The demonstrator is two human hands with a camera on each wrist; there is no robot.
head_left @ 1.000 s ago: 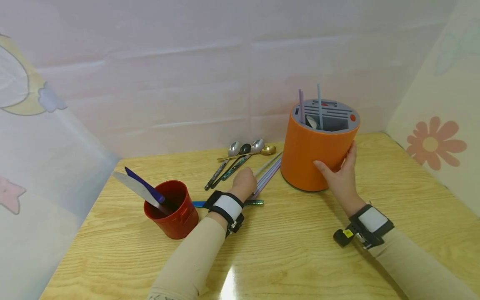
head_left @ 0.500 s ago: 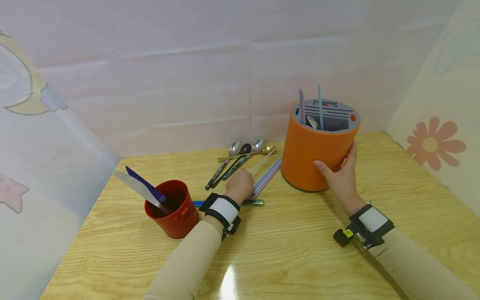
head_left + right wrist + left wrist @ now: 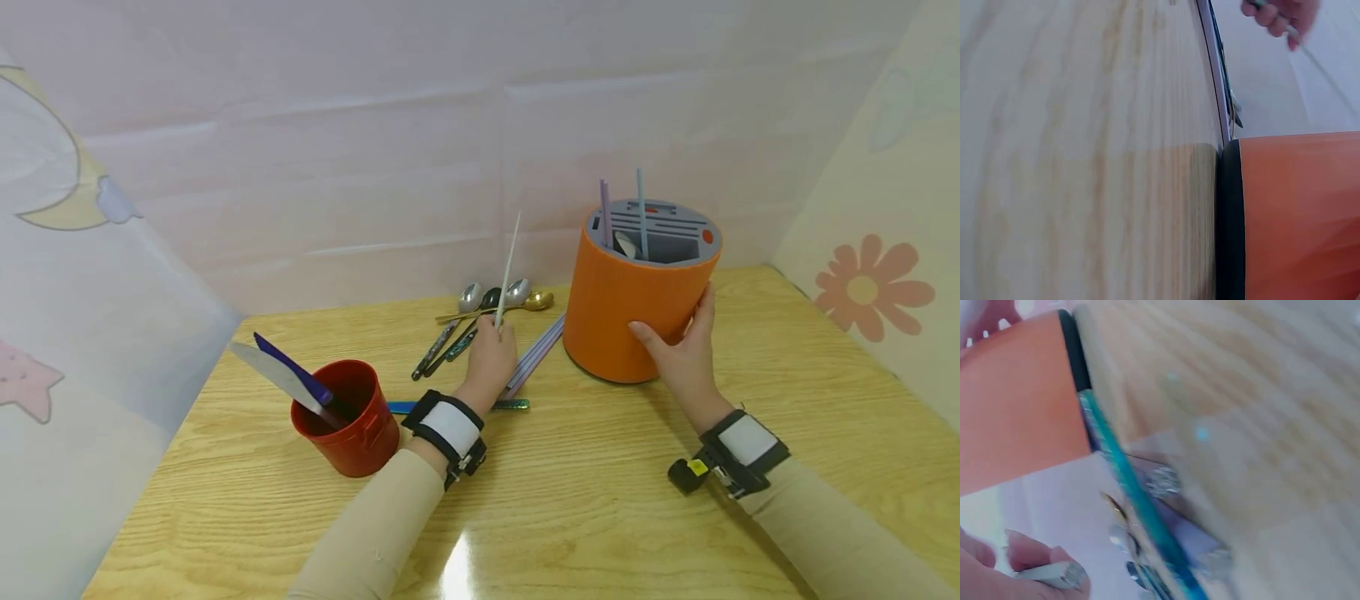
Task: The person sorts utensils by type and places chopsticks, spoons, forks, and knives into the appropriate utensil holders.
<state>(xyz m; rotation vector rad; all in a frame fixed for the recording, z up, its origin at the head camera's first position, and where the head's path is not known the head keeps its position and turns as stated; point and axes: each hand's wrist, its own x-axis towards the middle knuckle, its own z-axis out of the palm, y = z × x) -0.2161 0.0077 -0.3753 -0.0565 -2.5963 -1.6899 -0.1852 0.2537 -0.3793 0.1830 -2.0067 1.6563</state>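
My left hand [image 3: 491, 358] pinches a pale chopstick [image 3: 507, 271] that points steeply up over the table; its blunt end shows between the fingers in the left wrist view. Under and right of that hand, several lilac chopsticks [image 3: 536, 354] lie in a bundle. My right hand [image 3: 682, 354] grips the lower right side of an orange utensil holder [image 3: 615, 312], thumb in front and fingers round the side. Two purple chopsticks [image 3: 605, 212], a light blue chopstick [image 3: 641, 212] and a spoon [image 3: 623, 243] stand in its slotted grey top.
Silver, black and gold spoons [image 3: 537, 301] lie crossed near the back wall. A red cup [image 3: 352, 446] at left holds a purple knife [image 3: 292, 368] and a silver-bladed knife [image 3: 276, 372]. A blue-green handled utensil [image 3: 512, 405] lies behind the left wrist.
My left hand has lifted the pale chopstick off the bundle and swung it from slanting low to nearly upright. The right hand and the utensil holder stay in place.
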